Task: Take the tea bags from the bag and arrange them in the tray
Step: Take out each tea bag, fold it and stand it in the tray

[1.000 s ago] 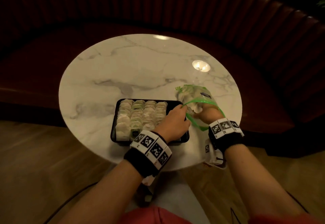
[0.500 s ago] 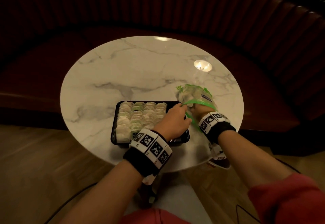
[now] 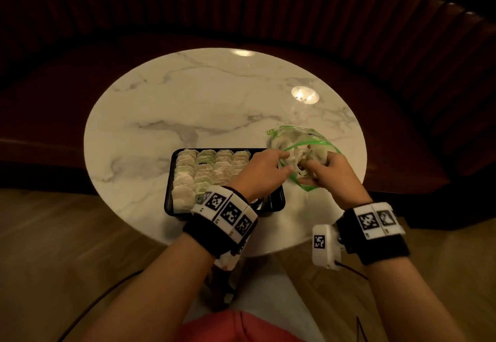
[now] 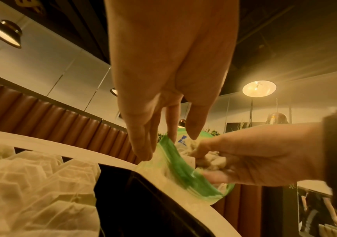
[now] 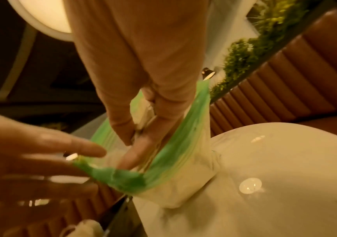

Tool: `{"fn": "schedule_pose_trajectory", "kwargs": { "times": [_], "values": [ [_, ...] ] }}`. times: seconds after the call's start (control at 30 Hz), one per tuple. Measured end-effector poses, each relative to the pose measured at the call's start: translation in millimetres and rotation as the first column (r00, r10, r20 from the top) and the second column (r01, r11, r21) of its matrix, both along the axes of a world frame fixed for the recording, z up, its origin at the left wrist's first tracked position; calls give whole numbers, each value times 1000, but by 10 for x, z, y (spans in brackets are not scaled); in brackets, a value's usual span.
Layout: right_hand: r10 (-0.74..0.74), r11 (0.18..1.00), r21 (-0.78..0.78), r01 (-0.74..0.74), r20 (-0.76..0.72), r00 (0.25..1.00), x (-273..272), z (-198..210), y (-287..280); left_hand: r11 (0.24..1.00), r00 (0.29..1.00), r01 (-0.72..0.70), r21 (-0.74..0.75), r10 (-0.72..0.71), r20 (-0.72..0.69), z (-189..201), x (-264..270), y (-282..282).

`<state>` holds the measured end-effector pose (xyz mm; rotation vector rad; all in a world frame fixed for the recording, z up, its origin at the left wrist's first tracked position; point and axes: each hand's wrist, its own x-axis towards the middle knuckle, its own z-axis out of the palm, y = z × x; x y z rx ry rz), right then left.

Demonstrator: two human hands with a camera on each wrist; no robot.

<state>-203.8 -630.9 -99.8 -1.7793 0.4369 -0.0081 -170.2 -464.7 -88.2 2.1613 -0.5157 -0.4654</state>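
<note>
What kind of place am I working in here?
Probably a restaurant or café booth: a round marble table inside a curved, ribbed leather banquette, with pendant lamps overhead and greenery along the seat back.

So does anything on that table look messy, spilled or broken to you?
Nothing stands out. The tea bags sit in neat rows in the black tray, none loose on the marble table. The left hand holds the green-rimmed bag open while the right hand pulls out a clump.

Black wristbands (image 3: 222,230) carry white checkered marker tags; red clothing (image 3: 239,327) below.
</note>
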Motion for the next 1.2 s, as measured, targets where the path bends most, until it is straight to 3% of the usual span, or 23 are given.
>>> {"fn": "schedule_pose_trajectory", "kwargs": {
  "times": [0.17, 0.43, 0.53, 0.7, 0.8, 0.93, 1.07, 1.2],
  "values": [
    [-89, 941, 331, 74, 31, 996, -260, 255, 60, 994, 999, -43, -104, 42, -14, 37, 39, 74],
    [-132, 878, 476, 53, 134, 982, -306, 601, 228, 929, 979, -200, -311, 175, -107, 133, 9, 170],
    [-39, 850, 524, -49, 155, 987, -245, 669, 378, 820, 940, -279, -500, 128, -315, 248, -49, 207],
    [175, 743, 637, -205, 111, 978, -120, 719, 712, 579, 751, -516, -632, -50, -659, 296, -115, 418],
    [264, 761, 599, -250, 67, 962, -33, 728, 898, 475, 699, -581, -661, -125, -704, 254, -118, 605],
    [285, 837, 466, -286, 75, 956, 74, 710, 1118, 354, 694, -608, -711, -198, -692, 262, -123, 838],
    [296, 924, 238, -301, 58, 954, 153, 629, 1342, 314, 682, -665, -678, -113, -722, 248, -112, 885],
    [374, 924, 73, -375, 24, 927, 174, 641, 1482, 300, 673, -704, -644, -7, -739, 193, -90, 954]
  ]
}}
